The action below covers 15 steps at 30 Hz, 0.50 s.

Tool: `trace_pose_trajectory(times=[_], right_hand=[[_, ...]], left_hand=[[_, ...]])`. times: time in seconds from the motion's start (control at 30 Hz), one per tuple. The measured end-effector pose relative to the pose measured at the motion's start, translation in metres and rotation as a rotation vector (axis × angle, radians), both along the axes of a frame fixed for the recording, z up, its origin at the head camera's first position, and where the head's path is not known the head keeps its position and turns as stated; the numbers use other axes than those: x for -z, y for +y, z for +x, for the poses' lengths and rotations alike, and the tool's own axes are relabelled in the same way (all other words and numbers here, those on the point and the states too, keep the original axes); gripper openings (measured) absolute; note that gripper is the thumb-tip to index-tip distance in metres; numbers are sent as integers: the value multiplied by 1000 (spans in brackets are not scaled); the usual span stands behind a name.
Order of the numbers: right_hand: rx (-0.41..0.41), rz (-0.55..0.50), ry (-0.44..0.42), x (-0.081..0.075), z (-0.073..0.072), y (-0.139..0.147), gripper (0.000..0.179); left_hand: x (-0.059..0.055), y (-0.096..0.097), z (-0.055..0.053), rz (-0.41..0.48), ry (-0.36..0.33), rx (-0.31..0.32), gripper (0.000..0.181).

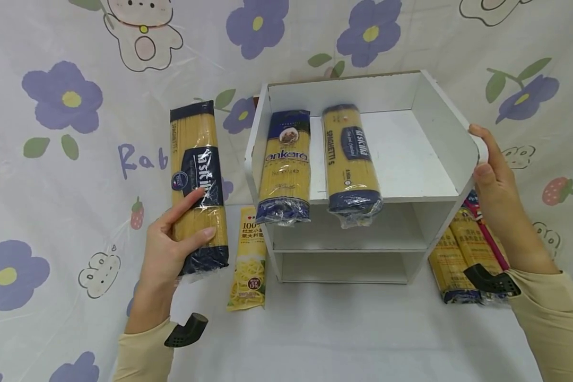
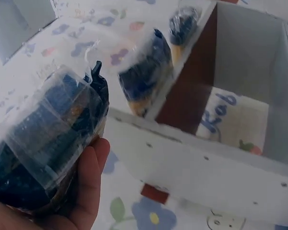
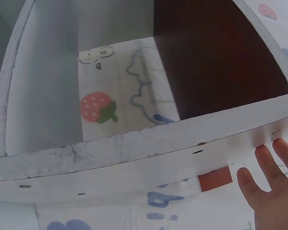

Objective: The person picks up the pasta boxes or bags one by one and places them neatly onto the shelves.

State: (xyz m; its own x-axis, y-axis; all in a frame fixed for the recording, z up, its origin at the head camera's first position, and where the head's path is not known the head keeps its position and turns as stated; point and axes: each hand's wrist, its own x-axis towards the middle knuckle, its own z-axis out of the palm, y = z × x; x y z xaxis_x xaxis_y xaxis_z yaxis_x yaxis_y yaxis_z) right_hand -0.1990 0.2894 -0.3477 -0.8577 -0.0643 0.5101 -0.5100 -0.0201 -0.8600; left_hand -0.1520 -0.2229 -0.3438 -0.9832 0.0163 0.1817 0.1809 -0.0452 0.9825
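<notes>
On the left, my left hand (image 1: 172,236) grips a packet of spaghetti (image 1: 198,159) with dark blue ends, held nearly upright beside the white shelf. The packet's blue, clear-wrapped end (image 2: 48,139) fills the near side of the left wrist view. My right hand (image 1: 501,196) holds the front corner of the shelf's right side panel, thumb and fingers on either side of the edge. That white shelf (image 1: 425,154) carries two more pasta packets on its top level: an Ankara packet (image 1: 286,164) at the left and a spaghetti packet (image 1: 350,159) nearer the middle.
A yellow pasta packet (image 1: 249,260) lies left of the shelf. Several yellow packets (image 1: 458,254) lie to its right, partly behind my right arm. Two lower compartments (image 1: 344,268) open toward me. A flower-patterned cloth (image 1: 67,212) covers the surroundings.
</notes>
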Motion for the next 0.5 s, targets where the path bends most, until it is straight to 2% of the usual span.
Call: trace_pose_trajectory(times=[0.27, 0.4, 0.5], right_hand=[[42, 27, -29, 0, 1, -1, 72], [14, 26, -1, 0, 2, -1, 70], [24, 32, -12, 0, 2, -1, 70]], left_hand=[[-26, 26, 17, 33, 50, 25, 69], [-37, 42, 24, 4, 65, 53, 67], [-42, 54, 30, -28, 89, 65, 65]])
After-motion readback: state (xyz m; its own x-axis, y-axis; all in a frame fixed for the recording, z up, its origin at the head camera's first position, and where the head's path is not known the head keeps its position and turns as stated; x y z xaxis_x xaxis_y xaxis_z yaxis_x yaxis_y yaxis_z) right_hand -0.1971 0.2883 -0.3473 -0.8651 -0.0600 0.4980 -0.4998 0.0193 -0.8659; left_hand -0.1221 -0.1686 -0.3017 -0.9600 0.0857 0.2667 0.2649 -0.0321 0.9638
